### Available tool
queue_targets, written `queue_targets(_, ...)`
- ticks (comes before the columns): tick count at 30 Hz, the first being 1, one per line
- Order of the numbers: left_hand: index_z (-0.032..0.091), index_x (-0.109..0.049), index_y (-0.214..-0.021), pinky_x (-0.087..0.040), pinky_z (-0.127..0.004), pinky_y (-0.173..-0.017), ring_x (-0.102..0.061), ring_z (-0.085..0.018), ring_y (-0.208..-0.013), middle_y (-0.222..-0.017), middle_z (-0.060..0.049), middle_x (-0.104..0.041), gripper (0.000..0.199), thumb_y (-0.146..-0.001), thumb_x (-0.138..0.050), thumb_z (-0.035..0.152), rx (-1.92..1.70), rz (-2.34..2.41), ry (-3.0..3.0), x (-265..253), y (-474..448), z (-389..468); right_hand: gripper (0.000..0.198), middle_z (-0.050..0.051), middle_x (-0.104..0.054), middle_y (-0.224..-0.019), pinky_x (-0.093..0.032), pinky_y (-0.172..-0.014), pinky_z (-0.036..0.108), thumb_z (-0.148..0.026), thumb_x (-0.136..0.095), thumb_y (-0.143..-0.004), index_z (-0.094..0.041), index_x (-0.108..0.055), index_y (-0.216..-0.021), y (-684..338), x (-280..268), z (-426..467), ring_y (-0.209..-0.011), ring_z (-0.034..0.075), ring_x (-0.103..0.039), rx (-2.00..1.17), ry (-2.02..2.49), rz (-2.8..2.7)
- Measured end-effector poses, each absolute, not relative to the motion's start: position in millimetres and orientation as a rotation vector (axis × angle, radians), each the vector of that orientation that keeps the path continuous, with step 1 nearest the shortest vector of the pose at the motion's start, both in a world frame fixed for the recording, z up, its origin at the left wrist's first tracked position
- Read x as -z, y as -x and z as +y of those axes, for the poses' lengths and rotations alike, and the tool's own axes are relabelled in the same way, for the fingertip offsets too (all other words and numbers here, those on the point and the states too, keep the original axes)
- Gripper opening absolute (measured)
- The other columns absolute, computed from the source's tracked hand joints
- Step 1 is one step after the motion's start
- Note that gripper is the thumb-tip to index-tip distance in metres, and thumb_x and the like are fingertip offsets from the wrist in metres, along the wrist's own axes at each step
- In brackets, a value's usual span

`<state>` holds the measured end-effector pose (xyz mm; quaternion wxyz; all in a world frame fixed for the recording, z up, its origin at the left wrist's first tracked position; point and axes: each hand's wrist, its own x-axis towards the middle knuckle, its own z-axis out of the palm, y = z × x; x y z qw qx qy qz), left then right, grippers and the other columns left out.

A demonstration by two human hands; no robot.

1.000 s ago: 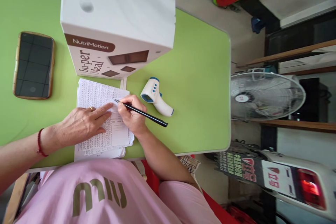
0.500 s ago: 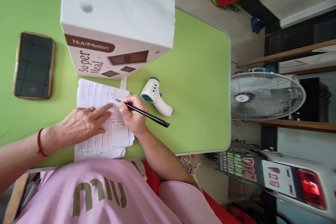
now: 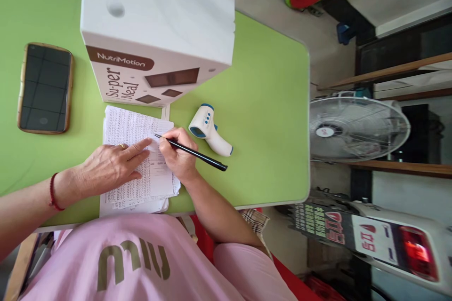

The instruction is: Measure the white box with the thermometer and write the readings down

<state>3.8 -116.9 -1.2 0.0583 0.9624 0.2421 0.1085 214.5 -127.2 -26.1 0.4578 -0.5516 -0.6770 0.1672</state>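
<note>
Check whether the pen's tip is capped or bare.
Bare: a slim tip with no cap over it shows at the writing end of the black pen in the right hand.

Showing a phone [image 3: 44, 88] lying at far left, a white NutriMotion box [image 3: 158, 14] standing upper left of centre, and a white-and-blue thermometer gun [image 3: 211, 132] resting mid-frame. Also showing a caged fan [image 3: 360, 129] at right and a red tail light [image 3: 419, 254] glowing at lower right.
</note>
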Motion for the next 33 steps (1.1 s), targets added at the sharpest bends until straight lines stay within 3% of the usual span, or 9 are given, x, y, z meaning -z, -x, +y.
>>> queue_targets(27,0.012,-0.062,-0.122,-0.042,-0.029,-0.044,-0.066,-0.017,-0.063,-0.147,-0.014,-0.051,0.036,-0.091,-0.068,0.029,-0.302,0.734,-2.906,1.9,-3.0,-116.3,0.009,-0.006,-0.057,-0.061,-0.046,-0.052,0.024,-0.025,-0.056,-0.085,-0.023,-0.053,-0.077,-215.5,29.0,-127.3,-0.052,0.010,-0.054,-0.381,1.428,-1.583)
queue_targets(33,0.013,-0.064,-0.120,-0.045,-0.031,-0.043,-0.065,-0.016,-0.060,-0.147,-0.011,-0.052,0.038,-0.087,-0.072,0.030,-0.301,0.741,-2.924,0.2,-3.3,-116.6,0.009,-0.006,-0.059,-0.061,-0.047,-0.052,0.024,-0.025,-0.057,-0.086,-0.023,-0.055,-0.077,-214.6,28.6,-126.7,-0.052,0.010,-0.055,-0.378,1.425,-1.614)
